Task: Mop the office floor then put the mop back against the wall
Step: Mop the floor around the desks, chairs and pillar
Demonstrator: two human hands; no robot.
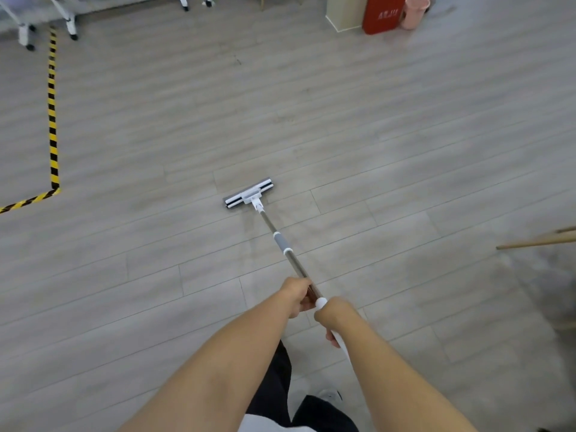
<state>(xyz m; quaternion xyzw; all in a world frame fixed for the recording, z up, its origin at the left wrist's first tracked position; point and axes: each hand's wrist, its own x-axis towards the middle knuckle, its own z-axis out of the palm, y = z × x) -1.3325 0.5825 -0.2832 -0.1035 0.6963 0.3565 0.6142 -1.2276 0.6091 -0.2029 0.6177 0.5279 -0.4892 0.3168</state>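
A flat mop with a white and grey head lies on the grey plank floor in front of me. Its metal handle runs back and to the right toward my body. My left hand grips the handle just below its white end section. My right hand grips the white upper end of the handle, closer to me. My legs in dark trousers show at the bottom of the view.
Yellow-black hazard tape marks a corner on the floor at left. Wheeled white frames stand at the far left. A cream cabinet, a red box and a pink bin stand far right. Wooden sticks jut in at right.
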